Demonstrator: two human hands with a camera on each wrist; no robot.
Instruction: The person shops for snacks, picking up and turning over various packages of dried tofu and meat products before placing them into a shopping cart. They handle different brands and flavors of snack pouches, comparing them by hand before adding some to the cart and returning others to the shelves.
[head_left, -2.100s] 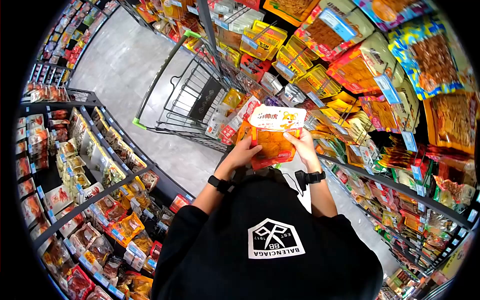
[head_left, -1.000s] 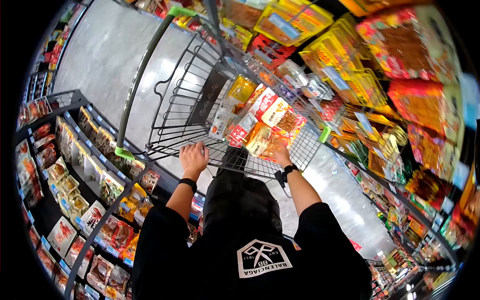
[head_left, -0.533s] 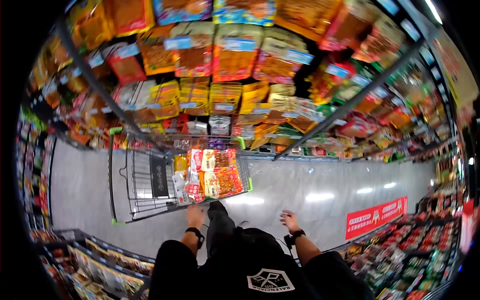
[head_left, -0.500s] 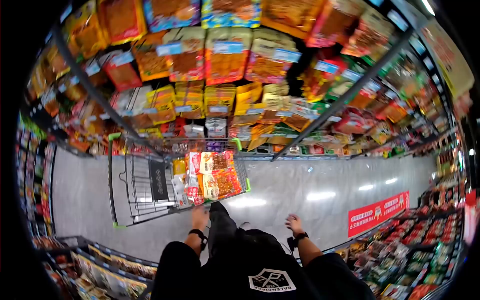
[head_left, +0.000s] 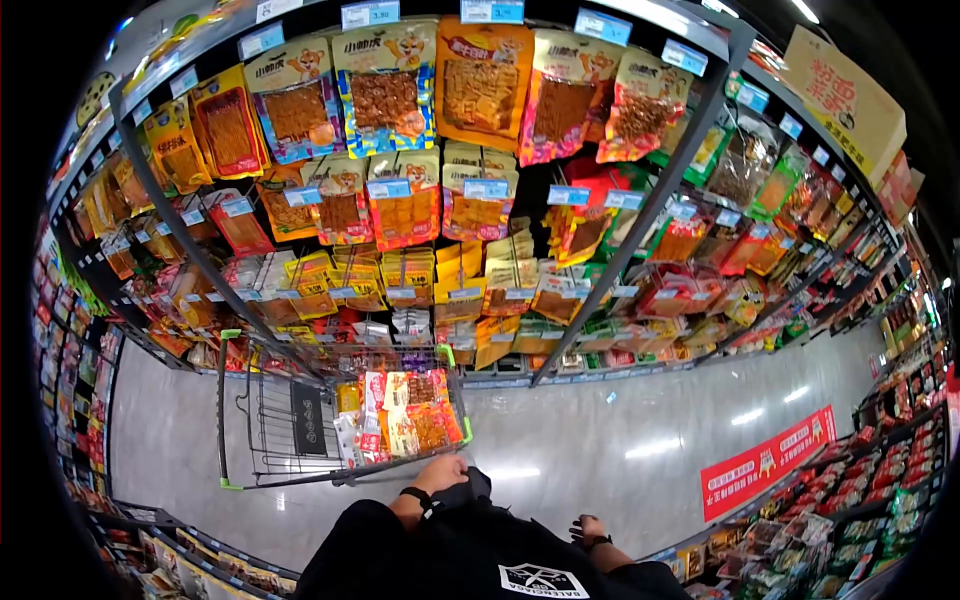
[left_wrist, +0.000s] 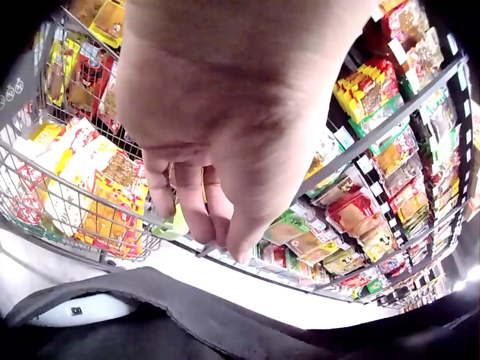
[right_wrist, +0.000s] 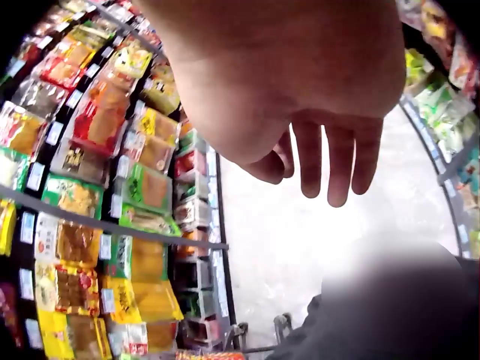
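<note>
1. While the shopping cart [head_left: 309,415] lies lengthwise from 9 to 3 o'clock, its handle [head_left: 222,410] marks the 9 o'clock end.
2. Food packets [head_left: 432,426]: several, inside the cart, towards its 3 o'clock end.
3. Left hand [head_left: 438,474]: nearer one; empty, fingers loosely bent, beside the cart; packets at its 11 o'clock.
4. Right hand [head_left: 592,528]: empty, fingers relaxed and apart, well clear of the cart; packets at its 10 o'clock.
5. Hanging bags [head_left: 386,100]: on racks, 12 o'clock, beyond the cart.
</note>
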